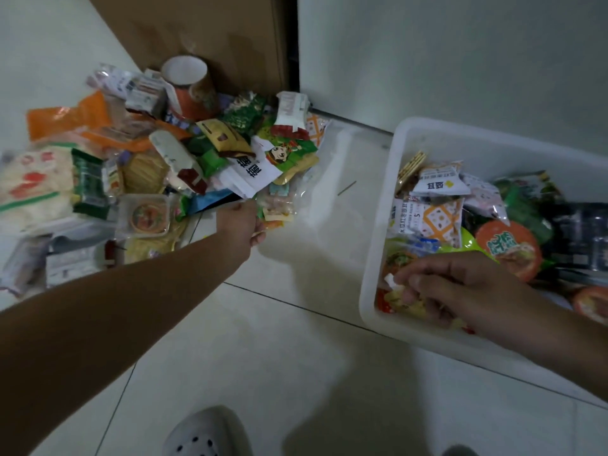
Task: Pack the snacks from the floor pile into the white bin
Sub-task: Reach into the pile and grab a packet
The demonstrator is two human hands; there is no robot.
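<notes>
A heap of mixed snack packets [158, 166] lies on the tiled floor at the left, with an orange paper noodle cup [190, 87] at its back. My left hand [241, 225] reaches into the heap's right edge, fingers curled around a small clear packet of snacks [274, 209]. The white bin [378, 258] stands at the right, partly filled with packets and an orange-lidded bowl [508, 250]. My right hand [460, 284] is inside the bin's near corner, fingers pinched on a small yellow and white packet [396, 292].
A brown cardboard sheet [204, 31] leans on the wall behind the heap. A white wall [444, 54] rises behind the bin. A white perforated slipper [207, 436] shows at the bottom. Bare floor tiles [312, 324] separate the heap and bin.
</notes>
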